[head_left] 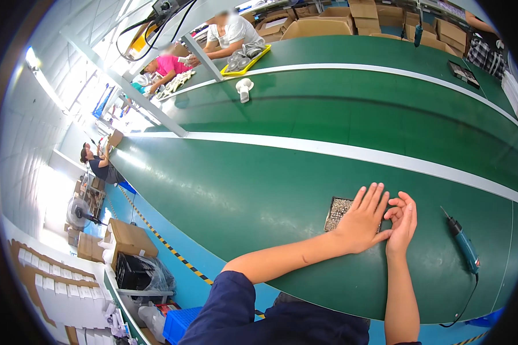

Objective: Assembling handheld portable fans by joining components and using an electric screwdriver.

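Note:
My left hand (362,220) lies flat with its fingers stretched over a small black tray (331,215) of little metal screws (341,208), covering much of it. Close against it on the right is my right hand (402,223), fingers loosely bent and a little apart, with nothing seen in it. The two hands meet near the left thumb. An electric screwdriver (465,246), teal and black with a thin bit, lies on the green bench to the right of my hands, its cord running off the near edge.
Beyond the white rail (328,150), a white plastic part (244,90) sits on the green belt. A yellow tray (248,62) of grey bagged parts stands further off by co-workers. Cartons (129,240) and a blue crate (180,323) are on the left.

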### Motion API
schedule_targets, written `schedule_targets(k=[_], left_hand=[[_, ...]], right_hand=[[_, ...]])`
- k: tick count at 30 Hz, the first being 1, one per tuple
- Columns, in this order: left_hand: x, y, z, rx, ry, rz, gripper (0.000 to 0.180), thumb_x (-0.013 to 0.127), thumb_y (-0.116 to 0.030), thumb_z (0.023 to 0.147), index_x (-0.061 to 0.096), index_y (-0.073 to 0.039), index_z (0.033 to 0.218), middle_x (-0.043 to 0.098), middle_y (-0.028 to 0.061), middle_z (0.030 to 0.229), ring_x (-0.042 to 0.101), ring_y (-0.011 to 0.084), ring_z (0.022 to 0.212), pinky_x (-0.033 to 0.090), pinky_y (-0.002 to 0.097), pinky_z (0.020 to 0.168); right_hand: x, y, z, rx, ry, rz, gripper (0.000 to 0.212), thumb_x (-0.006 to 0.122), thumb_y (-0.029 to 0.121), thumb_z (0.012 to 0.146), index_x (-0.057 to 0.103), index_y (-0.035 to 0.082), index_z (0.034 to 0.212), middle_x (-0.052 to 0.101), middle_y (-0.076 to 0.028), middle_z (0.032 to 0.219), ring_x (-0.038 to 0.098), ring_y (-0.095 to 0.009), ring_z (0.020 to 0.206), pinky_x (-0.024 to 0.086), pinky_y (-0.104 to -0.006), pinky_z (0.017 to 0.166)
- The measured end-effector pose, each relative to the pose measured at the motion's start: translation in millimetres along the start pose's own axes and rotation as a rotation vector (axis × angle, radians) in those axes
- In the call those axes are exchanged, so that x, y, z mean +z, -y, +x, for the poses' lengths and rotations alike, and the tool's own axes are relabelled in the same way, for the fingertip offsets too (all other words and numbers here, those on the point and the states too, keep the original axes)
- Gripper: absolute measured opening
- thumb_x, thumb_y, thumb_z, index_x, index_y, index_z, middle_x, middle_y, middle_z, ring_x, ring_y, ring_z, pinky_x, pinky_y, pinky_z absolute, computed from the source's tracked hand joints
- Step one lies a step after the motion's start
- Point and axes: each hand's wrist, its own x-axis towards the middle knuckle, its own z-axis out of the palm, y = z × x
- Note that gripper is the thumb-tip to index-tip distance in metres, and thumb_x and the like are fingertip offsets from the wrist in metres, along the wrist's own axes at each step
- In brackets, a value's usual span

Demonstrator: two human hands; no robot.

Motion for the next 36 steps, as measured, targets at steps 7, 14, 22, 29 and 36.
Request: schedule_targets(k=[7, 14, 22, 29, 36], left_hand=[[-2, -3, 1, 0.034, 0.024, 0.013, 0.085, 0.039, -0.058, 0.1, 0.029, 0.01, 0.149, 0.023, 0.0316, 0.158, 0.017, 0.0432, 0.151, 0.012, 0.0538, 0.123], [-10, 17, -14, -0.026, 0.002, 0.014, 0.09, 0.038, -0.061, 0.1, 0.027, 0.012, 0.15, 0.024, 0.0334, 0.157, 0.019, 0.044, 0.149, 0.013, 0.0531, 0.122], [-6, 11, -7, -0.015, -0.01, -0.001, 0.09, 0.037, -0.061, 0.1, 0.028, 0.013, 0.149, 0.023, 0.0347, 0.156, 0.018, 0.0456, 0.149, 0.013, 0.0538, 0.122], [-1, 6, -4, 0.019, -0.005, 0.005, 0.09, 0.035, -0.061, 0.1, 0.027, 0.013, 0.15, 0.024, 0.0338, 0.157, 0.017, 0.0448, 0.15, 0.011, 0.054, 0.122], [-6, 15, -16, -0.031, -0.002, 0.041, 0.091, 0.034, -0.065, 0.099, 0.027, 0.008, 0.152, 0.024, 0.0307, 0.158, 0.017, 0.0412, 0.151, 0.009, 0.0517, 0.123]], right_hand=[[0, 0, 0, 0.0, -0.005, 0.014, 0.044, 0.033, 0.033, 0.11, 0.052, -0.003, 0.128, 0.063, -0.009, 0.101, 0.054, -0.01, 0.074, 0.047, -0.0243, 0.069], [1, 1, 0, -0.001, 0.004, 0.0, 0.044, 0.033, 0.032, 0.11, 0.053, -0.003, 0.128, 0.062, -0.009, 0.1, 0.055, -0.01, 0.073, 0.047, -0.0242, 0.068], [0, 2, 1, 0.0, -0.005, -0.027, 0.044, 0.034, 0.033, 0.11, 0.053, -0.003, 0.128, 0.063, -0.009, 0.099, 0.054, -0.009, 0.073, 0.047, -0.0238, 0.068], [0, 1, 1, -0.001, 0.015, -0.021, 0.044, 0.035, 0.034, 0.11, 0.053, -0.002, 0.128, 0.062, -0.008, 0.097, 0.054, -0.009, 0.073, 0.046, -0.0238, 0.068], [-4, 1, 2, 0.0, 0.004, -0.016, 0.044, 0.034, 0.034, 0.11, 0.053, -0.002, 0.127, 0.062, -0.009, 0.096, 0.055, -0.01, 0.074, 0.047, -0.0246, 0.069]])
